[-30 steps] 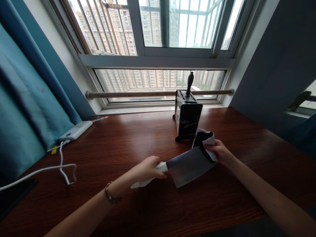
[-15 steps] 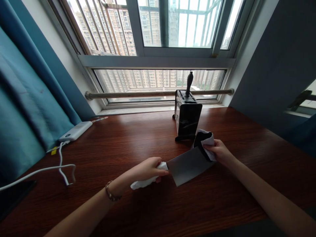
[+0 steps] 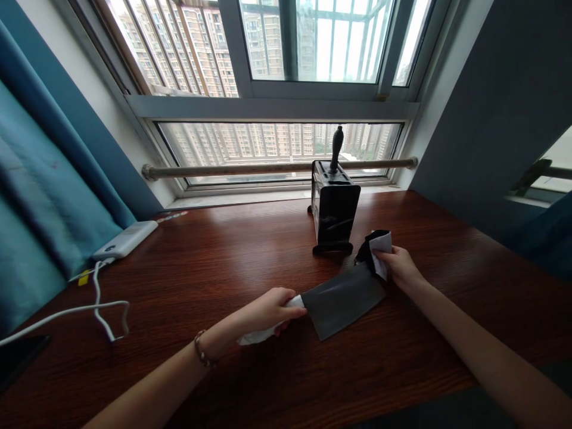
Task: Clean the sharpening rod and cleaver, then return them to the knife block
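My left hand (image 3: 274, 308) is wrapped round the handle of a cleaver (image 3: 343, 301), with white paper or tissue around the grip. The broad grey blade points to the right, held over the wooden table (image 3: 232, 250). At the blade's far end, my right hand (image 3: 399, 267) pinches a folded black and white cloth (image 3: 379, 250). The cloth lies against the tip end; whether it covers both faces is hidden. Behind the blade stands a black knife block (image 3: 336, 214), from whose top a dark knife handle (image 3: 337, 146) sticks up.
On the left, a white power bank (image 3: 127, 239) with a white cable (image 3: 100, 307) lies beside the blue curtain (image 3: 58, 196). A dark flat object (image 3: 22, 357) rests at the left edge. A rail (image 3: 268, 170) crosses the window behind the table.
My right hand has shifted the cloth slightly towards the blade's far end, baring more of the blade. The blade looks darker and tilted differently. My left hand keeps its grip; the view has shifted slightly.
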`<state>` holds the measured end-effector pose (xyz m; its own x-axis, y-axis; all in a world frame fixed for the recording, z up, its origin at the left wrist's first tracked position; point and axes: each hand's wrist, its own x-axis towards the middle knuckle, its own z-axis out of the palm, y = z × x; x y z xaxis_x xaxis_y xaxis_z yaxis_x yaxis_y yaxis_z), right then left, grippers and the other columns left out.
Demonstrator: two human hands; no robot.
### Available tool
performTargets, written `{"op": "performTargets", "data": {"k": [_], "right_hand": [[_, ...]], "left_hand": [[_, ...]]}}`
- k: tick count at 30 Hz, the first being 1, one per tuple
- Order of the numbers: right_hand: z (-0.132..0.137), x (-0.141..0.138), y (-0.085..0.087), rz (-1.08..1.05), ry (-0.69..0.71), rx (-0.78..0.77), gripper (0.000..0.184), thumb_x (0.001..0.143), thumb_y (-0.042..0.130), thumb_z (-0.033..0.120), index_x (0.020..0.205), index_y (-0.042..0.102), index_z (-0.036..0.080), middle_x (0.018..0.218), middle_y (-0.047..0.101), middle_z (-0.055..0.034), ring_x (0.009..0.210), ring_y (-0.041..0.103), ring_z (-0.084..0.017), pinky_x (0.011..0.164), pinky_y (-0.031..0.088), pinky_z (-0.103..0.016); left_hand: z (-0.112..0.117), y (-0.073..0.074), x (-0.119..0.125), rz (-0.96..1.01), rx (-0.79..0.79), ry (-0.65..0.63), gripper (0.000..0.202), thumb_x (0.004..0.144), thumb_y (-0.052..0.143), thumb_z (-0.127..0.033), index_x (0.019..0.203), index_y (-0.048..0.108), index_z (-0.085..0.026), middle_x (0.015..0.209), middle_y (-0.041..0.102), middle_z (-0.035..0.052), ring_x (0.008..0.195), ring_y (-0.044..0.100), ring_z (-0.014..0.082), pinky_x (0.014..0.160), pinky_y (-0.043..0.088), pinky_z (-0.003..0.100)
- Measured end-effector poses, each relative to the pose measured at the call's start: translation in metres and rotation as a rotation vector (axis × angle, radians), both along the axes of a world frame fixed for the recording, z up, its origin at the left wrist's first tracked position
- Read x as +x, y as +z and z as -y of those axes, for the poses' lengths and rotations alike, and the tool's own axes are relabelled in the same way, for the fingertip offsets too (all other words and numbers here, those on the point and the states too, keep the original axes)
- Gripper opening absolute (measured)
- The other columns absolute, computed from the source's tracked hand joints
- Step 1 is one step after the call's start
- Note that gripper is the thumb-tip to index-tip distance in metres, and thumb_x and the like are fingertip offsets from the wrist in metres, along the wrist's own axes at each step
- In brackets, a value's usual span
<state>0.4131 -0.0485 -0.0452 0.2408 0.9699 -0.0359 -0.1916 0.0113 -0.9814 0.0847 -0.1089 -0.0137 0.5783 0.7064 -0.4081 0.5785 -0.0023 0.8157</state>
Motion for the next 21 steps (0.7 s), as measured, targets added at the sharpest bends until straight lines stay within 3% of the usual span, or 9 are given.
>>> {"op": "performTargets", "data": {"k": [3, 5, 6, 7, 10, 11, 12, 15, 21], "right_hand": [[0.009, 0.002, 0.012, 0.180, -0.236, 0.229, 0.025, 0.064, 0.073, 0.036, 0.078, 0.063, 0.017, 0.080, 0.064, -0.0047, 0.074, 0.059, -0.024, 0.064, 0.048, -0.031], [0.026, -0.007, 0.021, 0.476, -0.257, 0.409, 0.022, 0.076, 0.064, 0.038, 0.080, 0.064, 0.017, 0.080, 0.064, -0.0057, 0.079, 0.059, -0.026, 0.069, 0.047, -0.033], [0.036, -0.015, 0.025, 0.599, -0.170, 0.488, 0.022, 0.080, 0.059, 0.038, 0.082, 0.065, 0.016, 0.080, 0.064, -0.0065, 0.081, 0.059, -0.027, 0.071, 0.047, -0.034], [0.046, -0.026, 0.028, 0.705, 0.025, 0.583, 0.024, 0.083, 0.056, 0.037, 0.091, 0.065, 0.016, 0.089, 0.064, -0.0079, 0.088, 0.059, -0.028, 0.077, 0.047, -0.035], [0.072, -0.060, 0.032, 1.016, 0.803, 0.785, 0.042, 0.089, 0.047, 0.034, 0.127, 0.047, 0.016, 0.129, 0.045, -0.0110, 0.121, 0.038, -0.029, 0.102, 0.031, -0.042], [0.077, -0.070, 0.032, 1.116, 0.953, 0.801, 0.046, 0.091, 0.045, 0.034, 0.133, 0.040, 0.016, 0.136, 0.037, -0.0107, 0.127, 0.028, -0.028, 0.105, 0.026, -0.043], [0.081, -0.078, 0.031, 1.195, 1.007, 0.804, 0.050, 0.091, 0.044, 0.036, 0.136, 0.035, 0.015, 0.140, 0.030, -0.0111, 0.130, 0.019, -0.028, 0.107, 0.020, -0.045], [0.082, -0.087, 0.027, 1.323, 1.017, 0.802, 0.052, 0.093, 0.041, 0.038, 0.137, 0.031, 0.012, 0.143, 0.020, -0.0093, 0.133, 0.010, -0.025, 0.110, 0.016, -0.042], [0.073, -0.077, 0.021, 1.394, 0.842, 0.763, 0.047, 0.091, 0.046, 0.035, 0.132, 0.040, 0.014, 0.141, 0.028, -0.0084, 0.131, 0.019, -0.024, 0.109, 0.021, -0.040]], "left_hand": [[0.001, 0.002, 0.000, -0.020, 0.018, -0.013, 0.041, 0.077, 0.050, -0.054, 0.080, 0.051, -0.013, 0.059, 0.052, 0.0003, 0.046, 0.046, 0.0108, 0.039, 0.032, 0.020], [0.001, 0.003, 0.001, -0.027, 0.024, -0.009, 0.041, 0.077, 0.050, -0.054, 0.080, 0.052, -0.013, 0.059, 0.052, 0.0003, 0.045, 0.046, 0.0109, 0.039, 0.032, 0.020], [0.001, 0.002, 0.001, -0.028, 0.029, -0.006, 0.041, 0.077, 0.050, -0.053, 0.079, 0.051, -0.013, 0.059, 0.052, 0.0003, 0.045, 0.046, 0.0111, 0.038, 0.032, 0.020], [0.001, 0.001, 0.001, -0.025, 0.037, -0.005, 0.040, 0.077, 0.050, -0.053, 0.079, 0.051, -0.013, 0.058, 0.052, 0.0002, 0.044, 0.047, 0.0114, 0.038, 0.032, 0.020], [0.000, -0.004, 0.001, -0.001, 0.067, -0.021, 0.028, 0.077, 0.048, -0.040, 0.080, 0.054, -0.013, 0.057, 0.052, -0.0001, 0.044, 0.047, 0.0124, 0.039, 0.034, 0.021], [0.000, -0.006, 0.000, 0.006, 0.078, -0.030, 0.024, 0.077, 0.046, -0.034, 0.082, 0.055, -0.012, 0.057, 0.052, -0.0001, 0.044, 0.048, 0.0126, 0.039, 0.035, 0.021], [0.000, -0.007, 0.000, 0.011, 0.089, -0.038, 0.022, 0.076, 0.044, -0.028, 0.084, 0.057, -0.012, 0.058, 0.053, -0.0003, 0.044, 0.048, 0.0126, 0.040, 0.036, 0.021], [0.000, -0.009, -0.001, 0.006, 0.105, -0.044, 0.024, 0.074, 0.044, -0.026, 0.086, 0.059, -0.013, 0.058, 0.054, -0.0005, 0.044, 0.048, 0.0123, 0.039, 0.037, 0.020], [0.000, -0.006, 0.000, 0.031, 0.086, -0.053, 0.021, 0.071, 0.046, -0.025, 0.084, 0.059, -0.014, 0.056, 0.053, -0.0013, 0.043, 0.048, 0.0118, 0.038, 0.038, 0.019]]}}
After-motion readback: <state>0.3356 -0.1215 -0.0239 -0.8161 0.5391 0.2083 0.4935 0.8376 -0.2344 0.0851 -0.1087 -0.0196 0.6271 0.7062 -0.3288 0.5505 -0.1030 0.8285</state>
